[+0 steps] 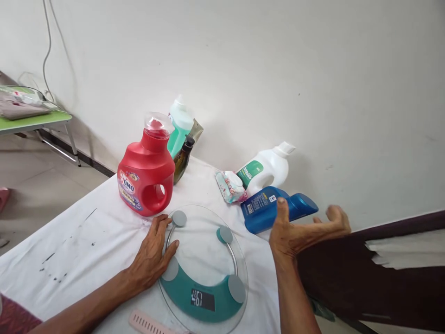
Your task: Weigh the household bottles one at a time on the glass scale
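Observation:
A round glass bathroom scale [205,304] with a teal band and a lit display lies on the white cloth. On its left edge rests my left hand [153,255], fingers stretched out, holding nothing. My right hand [295,232] is open in the air at the table's right side, thumb up and fingers apart. Just behind it a blue bottle [260,208] stands tilted or lies against a white jug with a green label [267,169]; which, I cannot tell. Beyond my left hand's fingertips stands a red OMO detergent jug [148,160] with a clear cap.
A pack of wipes [230,186] leans beside the white jug. Behind the red jug are a dark pump bottle [182,160], a green-liquid bottle [181,121] and a tube [197,131]. A pink strap [149,322] lies up front. A green side table [38,119] stands left.

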A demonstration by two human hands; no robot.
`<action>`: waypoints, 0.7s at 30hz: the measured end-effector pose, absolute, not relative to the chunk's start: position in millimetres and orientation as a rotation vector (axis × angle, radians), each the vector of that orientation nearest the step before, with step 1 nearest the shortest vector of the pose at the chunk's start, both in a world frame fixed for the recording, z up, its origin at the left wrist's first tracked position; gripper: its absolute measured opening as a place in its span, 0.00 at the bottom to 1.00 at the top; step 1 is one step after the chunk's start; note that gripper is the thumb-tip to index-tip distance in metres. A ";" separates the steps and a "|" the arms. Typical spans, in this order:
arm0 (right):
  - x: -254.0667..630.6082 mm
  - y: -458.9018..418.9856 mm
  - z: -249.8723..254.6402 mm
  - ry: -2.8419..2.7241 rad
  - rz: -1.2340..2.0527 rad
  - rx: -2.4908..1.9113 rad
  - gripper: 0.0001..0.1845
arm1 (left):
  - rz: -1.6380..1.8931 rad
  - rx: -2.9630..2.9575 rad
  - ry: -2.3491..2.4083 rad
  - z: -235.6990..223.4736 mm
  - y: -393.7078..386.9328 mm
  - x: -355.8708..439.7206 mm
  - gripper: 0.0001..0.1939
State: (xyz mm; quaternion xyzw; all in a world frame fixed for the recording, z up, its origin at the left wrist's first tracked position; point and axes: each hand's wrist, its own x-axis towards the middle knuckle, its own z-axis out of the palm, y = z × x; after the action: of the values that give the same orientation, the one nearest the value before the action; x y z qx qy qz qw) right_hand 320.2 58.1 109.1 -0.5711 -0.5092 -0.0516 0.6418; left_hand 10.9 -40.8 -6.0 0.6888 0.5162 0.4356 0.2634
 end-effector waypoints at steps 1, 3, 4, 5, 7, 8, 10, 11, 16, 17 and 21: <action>299.2 59.7 115.5 -1.176 -0.244 -1.292 0.39 | 1.180 1.861 1.391 -6.2 -41.2 11.1 0.22; 252.1 73.8 121.9 -1.333 -0.115 -1.249 0.29 | 1.183 1.860 1.385 -6.4 -41.5 11.3 0.22; 227.8 85.5 121.6 -1.380 0.015 -1.230 0.29 | 1.186 1.859 1.386 -6.6 -41.4 11.4 0.22; 204.2 99.3 119.3 -1.417 0.137 -1.222 0.31 | 1.191 1.859 1.387 -6.9 -41.3 11.5 0.23; 161.0 129.5 111.2 -1.433 0.336 -1.229 0.37 | 1.210 1.859 1.384 -7.8 -40.6 12.1 0.23; 142.3 144.2 106.4 -1.429 0.411 -1.241 0.39 | 1.224 1.857 1.382 -8.5 -40.1 12.7 0.24; 111.9 169.6 97.7 -1.447 0.495 -1.268 0.38 | 1.255 1.853 1.376 -10.3 -39.0 14.1 0.24; 100.4 179.6 94.3 -1.459 0.510 -1.286 0.35 | 1.268 1.847 1.376 -11.3 -38.5 14.9 0.24; 78.5 196.4 87.4 -1.452 0.485 -1.338 0.20 | 1.302 1.813 1.377 -15.3 -37.7 18.0 0.25; 79.9 193.5 87.7 -1.440 0.473 -1.337 0.20 | 1.308 1.811 1.377 -15.7 -37.9 18.2 0.25; 100.3 167.6 93.9 -1.362 0.427 -1.337 0.23 | 1.295 1.808 1.373 -15.3 -38.7 17.7 0.25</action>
State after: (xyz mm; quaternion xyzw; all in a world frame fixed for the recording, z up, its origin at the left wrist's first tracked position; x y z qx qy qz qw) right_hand 100.3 167.6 93.9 -0.5670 -0.5776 0.1811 0.5586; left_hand 17.7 -38.7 -15.3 0.6678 0.5072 0.4782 0.2610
